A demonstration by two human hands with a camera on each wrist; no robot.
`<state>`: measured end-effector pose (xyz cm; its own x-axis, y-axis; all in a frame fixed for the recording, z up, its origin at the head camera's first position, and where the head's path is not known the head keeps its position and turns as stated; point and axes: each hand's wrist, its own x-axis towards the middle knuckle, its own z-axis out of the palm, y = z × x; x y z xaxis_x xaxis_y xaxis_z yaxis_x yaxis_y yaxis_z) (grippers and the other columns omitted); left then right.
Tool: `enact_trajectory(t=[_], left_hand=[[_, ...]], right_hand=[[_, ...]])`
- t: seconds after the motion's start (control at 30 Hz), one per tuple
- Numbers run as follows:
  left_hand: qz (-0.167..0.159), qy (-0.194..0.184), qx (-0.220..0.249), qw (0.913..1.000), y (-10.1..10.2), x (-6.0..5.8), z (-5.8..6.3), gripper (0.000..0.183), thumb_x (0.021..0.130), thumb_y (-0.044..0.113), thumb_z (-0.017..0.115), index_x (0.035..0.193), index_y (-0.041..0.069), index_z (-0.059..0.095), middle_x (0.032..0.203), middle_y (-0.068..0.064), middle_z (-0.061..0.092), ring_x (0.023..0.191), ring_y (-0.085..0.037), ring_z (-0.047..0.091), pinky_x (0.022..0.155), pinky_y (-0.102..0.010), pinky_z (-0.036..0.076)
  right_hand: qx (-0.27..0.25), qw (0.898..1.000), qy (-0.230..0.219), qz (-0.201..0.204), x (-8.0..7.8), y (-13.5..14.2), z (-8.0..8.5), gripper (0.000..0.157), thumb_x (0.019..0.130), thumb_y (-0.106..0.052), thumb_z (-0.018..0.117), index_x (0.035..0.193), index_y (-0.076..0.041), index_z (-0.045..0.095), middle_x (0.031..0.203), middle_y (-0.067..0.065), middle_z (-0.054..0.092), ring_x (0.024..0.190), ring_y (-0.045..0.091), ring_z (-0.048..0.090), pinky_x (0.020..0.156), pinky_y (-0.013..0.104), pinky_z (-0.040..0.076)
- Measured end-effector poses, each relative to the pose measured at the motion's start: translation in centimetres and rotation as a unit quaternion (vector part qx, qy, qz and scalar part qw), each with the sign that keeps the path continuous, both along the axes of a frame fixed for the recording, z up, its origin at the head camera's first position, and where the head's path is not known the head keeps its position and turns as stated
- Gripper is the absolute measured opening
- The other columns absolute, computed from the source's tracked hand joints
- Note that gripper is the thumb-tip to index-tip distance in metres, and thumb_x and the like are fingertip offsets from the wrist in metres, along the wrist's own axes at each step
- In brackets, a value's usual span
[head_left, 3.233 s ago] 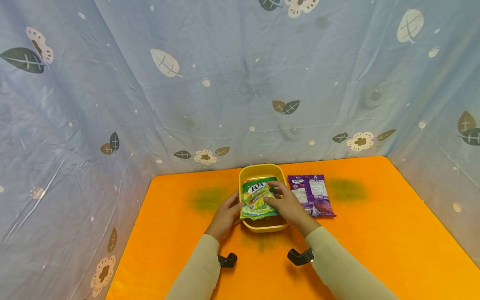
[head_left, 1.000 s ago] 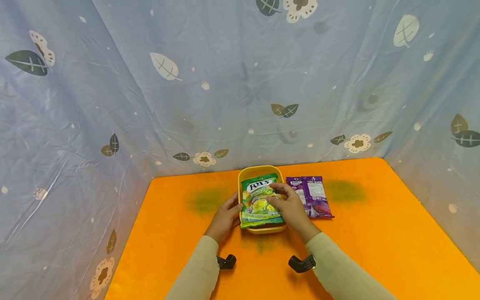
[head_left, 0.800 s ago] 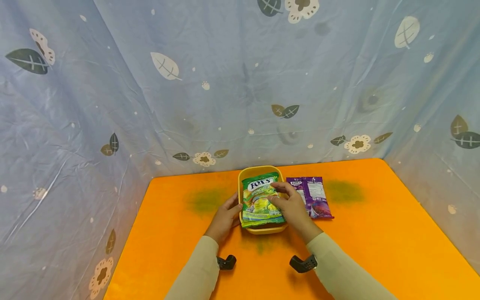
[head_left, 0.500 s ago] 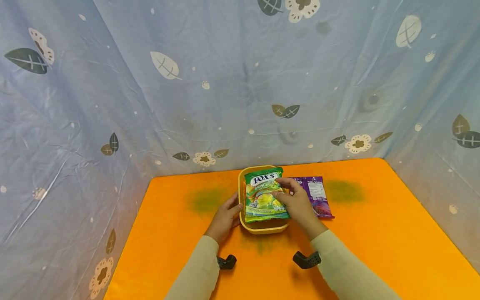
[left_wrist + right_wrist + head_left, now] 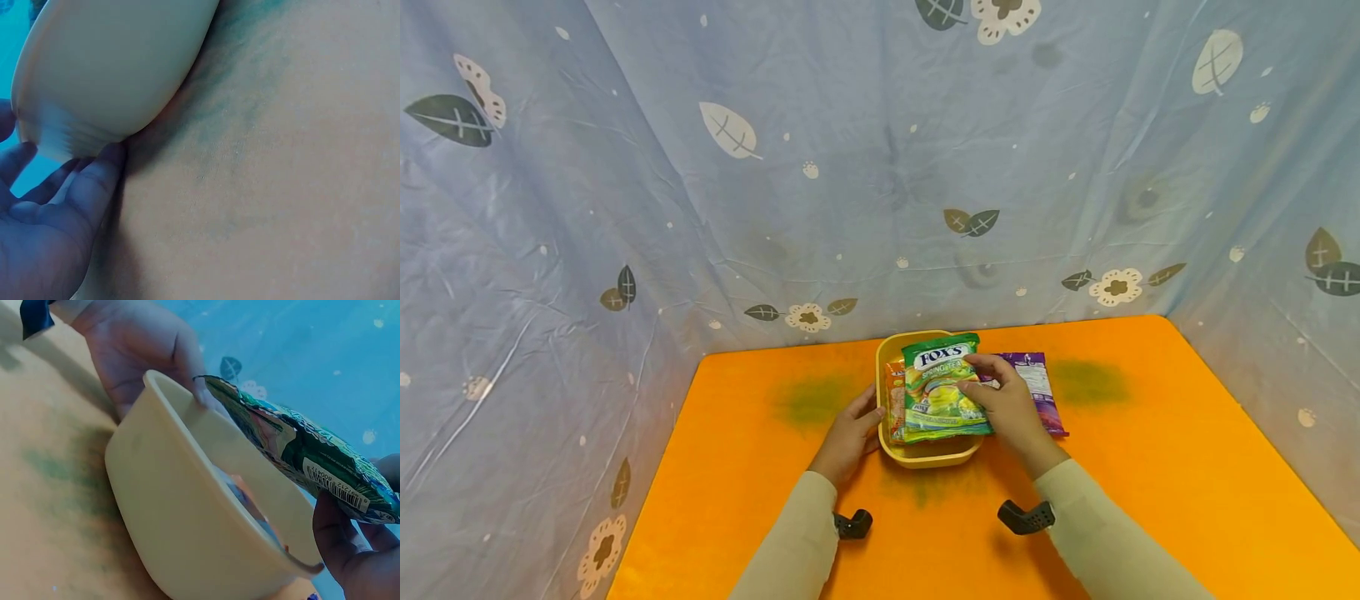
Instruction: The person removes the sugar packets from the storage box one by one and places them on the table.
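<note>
My right hand (image 5: 1011,404) pinches a green bag of Fox's Spring Tea candy (image 5: 942,387) by its right edge. In the right wrist view the candy bag (image 5: 300,447) tilts above the rim of a yellow plastic tub (image 5: 169,487), its barcode side facing down. At the tub's left side my left hand (image 5: 850,433) holds the wall, one digit at the rim. The left wrist view shows the left hand's fingers (image 5: 90,187) against the outside of the tub (image 5: 119,69). Inside the tub lies an orange packet (image 5: 895,404), partly hidden by the candy bag.
A purple Fox's candy bag (image 5: 1041,396) lies on the orange tabletop (image 5: 760,492) right of the tub, partly hidden by the right hand. Behind the table hangs a pale blue patterned curtain (image 5: 865,200). Black wrist devices (image 5: 853,524) sit on both forearms.
My right hand has moved the green candy bag up and right from over the tub, uncovering the orange packet and covering part of the purple bag. The left hand stays at the tub.
</note>
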<state>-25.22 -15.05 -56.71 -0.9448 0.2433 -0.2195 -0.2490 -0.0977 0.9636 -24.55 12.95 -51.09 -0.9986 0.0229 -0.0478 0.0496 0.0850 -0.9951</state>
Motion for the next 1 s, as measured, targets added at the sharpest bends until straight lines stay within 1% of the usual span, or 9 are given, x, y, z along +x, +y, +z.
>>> enact_trajectory(t=[0.13,0.23,0.33,0.5,0.67,0.9,1.0], left_hand=[[-0.002,0.001,-0.004,1.0,0.0,0.0,0.0,0.063,0.116,0.02,0.057,0.174,0.019,0.033,0.172,-0.016,0.036,0.14,-0.037,0.057,0.107,-0.052,0.054],[-0.004,0.002,-0.006,1.0,-0.1,0.0,-0.1,0.063,0.116,0.02,0.057,0.174,0.018,0.033,0.172,-0.016,0.036,0.139,-0.037,0.058,0.106,-0.051,0.055],[-0.003,-0.003,-0.004,1.0,-0.1,0.0,-0.1,0.063,0.115,0.021,0.057,0.174,0.019,0.033,0.172,-0.014,0.037,0.137,-0.035,0.059,0.105,-0.05,0.056],[0.0,-0.008,0.002,1.0,0.0,-0.1,0.0,0.063,0.115,0.021,0.058,0.174,0.022,0.034,0.171,-0.012,0.038,0.134,-0.032,0.062,0.104,-0.049,0.056],[0.001,-0.011,0.0,0.9999,0.0,-0.1,0.0,0.063,0.115,0.022,0.058,0.174,0.023,0.035,0.172,-0.011,0.037,0.135,-0.032,0.061,0.104,-0.049,0.056],[0.0,-0.011,-0.002,0.9999,-0.1,-0.2,0.0,0.062,0.115,0.021,0.057,0.174,0.024,0.035,0.173,-0.011,0.035,0.137,-0.033,0.06,0.104,-0.049,0.056],[0.001,-0.015,-0.003,0.9999,-0.1,-0.2,0.0,0.063,0.115,0.022,0.058,0.173,0.024,0.035,0.173,-0.01,0.036,0.137,-0.032,0.06,0.104,-0.049,0.057]], right_hand=[[0.001,1.0,0.0,-0.007,0.0,0.8,-0.1,0.05,0.107,-0.024,0.075,0.152,-0.011,0.06,0.148,0.018,0.051,0.124,0.035,0.056,0.094,0.019,0.054],[-0.012,1.0,-0.002,-0.01,-0.1,1.5,0.0,0.051,0.107,-0.023,0.075,0.154,-0.01,0.058,0.148,0.019,0.049,0.122,0.036,0.056,0.093,0.02,0.056],[-0.028,1.0,0.0,-0.013,-0.2,2.2,0.0,0.052,0.107,-0.021,0.075,0.154,-0.008,0.057,0.148,0.019,0.048,0.12,0.032,0.054,0.092,0.021,0.057],[-0.062,0.998,-0.011,-0.012,-0.3,3.7,-0.3,0.054,0.108,-0.019,0.073,0.157,-0.006,0.052,0.151,0.017,0.043,0.113,0.026,0.058,0.091,0.024,0.059],[-0.082,0.996,-0.017,-0.02,-0.3,5.0,-0.4,0.059,0.109,-0.018,0.072,0.161,-0.004,0.047,0.154,0.015,0.039,0.102,0.017,0.063,0.085,0.024,0.06],[-0.106,0.994,-0.013,-0.039,-0.2,7.1,-0.8,0.056,0.108,-0.015,0.072,0.159,-0.006,0.049,0.151,0.01,0.039,0.095,0.013,0.063,0.082,0.023,0.06],[-0.106,0.993,-0.008,-0.051,-0.1,7.8,-1.1,0.056,0.108,-0.014,0.073,0.158,-0.006,0.051,0.15,0.009,0.04,0.093,0.012,0.063,0.08,0.021,0.059]])
